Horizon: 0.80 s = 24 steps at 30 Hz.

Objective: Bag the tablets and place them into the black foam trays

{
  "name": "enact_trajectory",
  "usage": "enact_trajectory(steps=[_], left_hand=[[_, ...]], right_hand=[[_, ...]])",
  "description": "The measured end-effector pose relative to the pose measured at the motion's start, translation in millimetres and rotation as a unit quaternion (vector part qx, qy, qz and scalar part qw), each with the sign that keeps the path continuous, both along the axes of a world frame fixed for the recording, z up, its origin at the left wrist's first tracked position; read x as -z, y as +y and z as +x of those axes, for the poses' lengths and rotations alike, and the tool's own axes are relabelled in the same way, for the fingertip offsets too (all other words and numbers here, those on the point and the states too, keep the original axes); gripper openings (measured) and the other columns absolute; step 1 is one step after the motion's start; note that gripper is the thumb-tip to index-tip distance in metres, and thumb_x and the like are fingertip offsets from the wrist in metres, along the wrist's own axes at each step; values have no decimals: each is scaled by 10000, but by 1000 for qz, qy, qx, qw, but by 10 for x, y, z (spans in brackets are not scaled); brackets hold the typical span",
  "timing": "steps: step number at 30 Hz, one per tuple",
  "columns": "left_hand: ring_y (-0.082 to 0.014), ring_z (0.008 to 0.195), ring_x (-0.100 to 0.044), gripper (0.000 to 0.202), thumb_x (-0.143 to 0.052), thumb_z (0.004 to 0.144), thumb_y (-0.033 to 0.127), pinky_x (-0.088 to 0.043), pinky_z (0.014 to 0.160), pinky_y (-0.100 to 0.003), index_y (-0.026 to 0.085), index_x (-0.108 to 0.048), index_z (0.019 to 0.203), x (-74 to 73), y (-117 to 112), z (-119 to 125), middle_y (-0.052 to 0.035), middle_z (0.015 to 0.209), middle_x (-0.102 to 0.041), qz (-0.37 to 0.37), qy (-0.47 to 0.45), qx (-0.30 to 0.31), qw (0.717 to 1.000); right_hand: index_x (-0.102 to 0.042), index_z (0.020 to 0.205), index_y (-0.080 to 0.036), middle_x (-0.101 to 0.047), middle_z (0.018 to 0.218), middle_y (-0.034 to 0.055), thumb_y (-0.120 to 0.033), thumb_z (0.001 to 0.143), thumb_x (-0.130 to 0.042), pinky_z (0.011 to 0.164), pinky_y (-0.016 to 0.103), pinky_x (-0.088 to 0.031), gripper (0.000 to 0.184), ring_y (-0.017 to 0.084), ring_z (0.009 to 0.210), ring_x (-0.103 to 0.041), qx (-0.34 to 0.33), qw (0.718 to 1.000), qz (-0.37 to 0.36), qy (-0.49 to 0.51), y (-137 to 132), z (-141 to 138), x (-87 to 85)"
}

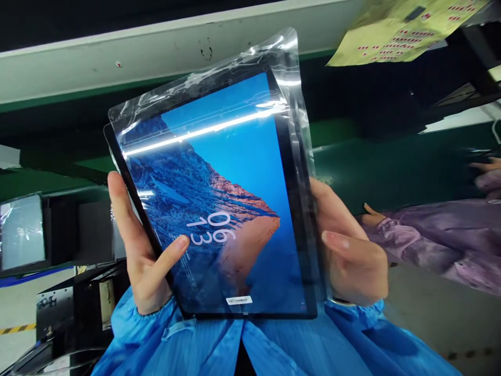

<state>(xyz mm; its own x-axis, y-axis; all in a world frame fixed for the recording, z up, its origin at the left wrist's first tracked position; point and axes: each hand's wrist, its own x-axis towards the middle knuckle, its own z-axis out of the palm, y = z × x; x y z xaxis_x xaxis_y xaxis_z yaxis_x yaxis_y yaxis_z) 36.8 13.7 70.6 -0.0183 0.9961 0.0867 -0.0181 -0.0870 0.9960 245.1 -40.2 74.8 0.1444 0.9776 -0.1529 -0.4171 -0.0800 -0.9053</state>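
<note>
A tablet (242, 167) with its screen lit is held up in front of me, tilted slightly. Its screen shows a rocky picture, a clock and a small white barcode label (239, 300) near the lower edge. Clear plastic film (287, 62) lies over the face and sticks out past the top and right edges. My left hand (146, 250) grips the left edge, thumb on the screen and fingers partly behind. My right hand (348, 245) is closed on the right edge, its thumb by the film; its other fingers are largely hidden.
A green bench surface (348, 151) runs behind the tablet. A yellow sheet with red marks (407, 36) hangs at the upper right. Another person's sleeve (438, 240) reaches in at right. At left are a film-covered panel (23, 230) and black equipment (74, 313).
</note>
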Motion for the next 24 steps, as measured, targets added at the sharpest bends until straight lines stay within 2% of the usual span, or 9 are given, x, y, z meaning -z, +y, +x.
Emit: enact_trajectory(steps=[5, 8, 11, 13, 15, 17, 19, 22, 24], left_hand=[[-201, 1654, -104, 833, -846, 766, 249, -176, 1338, -296, 509, -527, 1490, -5, -5, 10, 252, 1709, -253, -3, 5, 0, 1000], [-211, 1659, -60, 881, -864, 735, 233, -163, 1341, -295, 506, -518, 1498, 6, 0, -17, 251, 1715, -239, -4, 9, 6, 1000], [-209, 1657, -79, 899, -852, 731, 200, -154, 1342, -290, 483, -509, 1512, -14, -2, -15, 228, 1716, -263, -7, 10, 13, 1000], [-217, 1656, -97, 891, -849, 736, 202, -166, 1340, -291, 480, -511, 1511, -39, -8, 3, 224, 1717, -267, -9, 6, 1, 1000], [-258, 1636, -204, 881, -874, 705, 220, -236, 1331, -320, 470, -548, 1484, -43, -13, 6, 184, 1682, -378, -41, -7, -25, 999], [-323, 1506, -475, 740, -892, 666, 259, -417, 1259, -394, 402, -676, 1359, 7, -10, -22, 85, 1462, -665, -146, -38, -62, 987], [-376, 1180, -736, 454, -892, 620, 297, -615, 1048, -480, 320, -798, 1063, 122, 12, -62, 22, 994, -835, -298, -74, -90, 948], [-384, 813, -810, 164, -875, 586, 301, -697, 768, -510, 263, -761, 697, 362, 73, -79, 1, 604, -757, -438, -87, -94, 890], [-368, 770, -811, 128, -861, 620, 315, -706, 699, -475, 263, -744, 621, 503, 102, -75, -15, 557, -736, -447, -77, -92, 887]], right_hand=[[-640, 1331, -376, -712, 1322, -29, -439, 918, -647, 1023, 536, -608, 418, 357, 1293, -643, 7, 1000, 3, 3, 0, 21, 1], [-612, 1330, -358, -758, 1075, -3, -434, 933, -682, 791, 460, -666, 410, 297, 945, -758, -10, 999, 15, -32, -6, 90, 55], [-583, 1289, -369, -656, 761, -42, -396, 969, -665, 517, 333, -576, 332, 183, 560, -633, -26, 999, 26, -30, 7, 126, 87], [-568, 1263, -370, -590, 706, -54, -377, 978, -662, 432, 285, -483, 301, 144, 476, -527, -26, 999, 34, -27, 21, 117, 102], [-554, 1233, -360, -549, 683, -60, -372, 978, -668, 394, 262, -403, 279, 125, 442, -450, -21, 999, 36, -31, 36, 97, 119], [-523, 1200, -350, -525, 671, -73, -391, 970, -688, 394, 250, -364, 286, 117, 440, -415, -24, 998, 36, -35, 68, 92, 133], [-497, 1203, -335, -526, 666, -82, -425, 969, -691, 432, 248, -399, 318, 120, 469, -447, -62, 996, 47, -53, 149, 147, 151], [-593, 1205, -277, -631, 734, -40, -484, 1018, -592, 582, 281, -547, 278, 150, 621, -613, -162, 972, 85, -144, 440, 432, 208], [-687, 1143, -244, -709, 886, 14, -494, 1020, -574, 703, 317, -609, 300, 175, 770, -698, -70, 963, 131, -225, 752, 778, 279]])
